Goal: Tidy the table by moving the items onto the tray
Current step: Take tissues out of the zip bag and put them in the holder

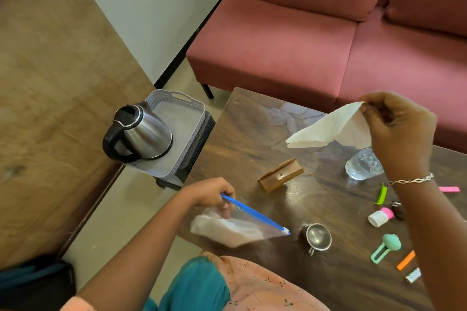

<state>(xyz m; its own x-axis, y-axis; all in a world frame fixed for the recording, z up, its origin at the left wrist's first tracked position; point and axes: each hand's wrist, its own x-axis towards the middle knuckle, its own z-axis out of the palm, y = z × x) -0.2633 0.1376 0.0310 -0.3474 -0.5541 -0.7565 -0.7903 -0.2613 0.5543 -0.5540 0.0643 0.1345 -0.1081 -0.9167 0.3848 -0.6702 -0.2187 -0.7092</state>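
Observation:
My left hand (pixel 214 193) grips the blue-zippered end of a clear plastic bag (pixel 242 230) with white tissue inside, held just above the dark wooden table's (pixel 247 139) near left edge. My right hand (pixel 396 131) pinches a corner of a white paper napkin (pixel 331 129) and holds it up over the table. The grey plastic tray (pixel 192 118) sits on a dark stool left of the table, with a steel electric kettle (pixel 139 134) standing in it.
On the table lie a brown holder (pixel 280 175), a clear glass (pixel 362 165), a steel cup (pixel 317 236), a green clip (pixel 381 193), a pink-and-white bottle (pixel 380 217), a teal tool (pixel 386 246) and small orange and pink items. A red sofa (pixel 303 45) stands behind.

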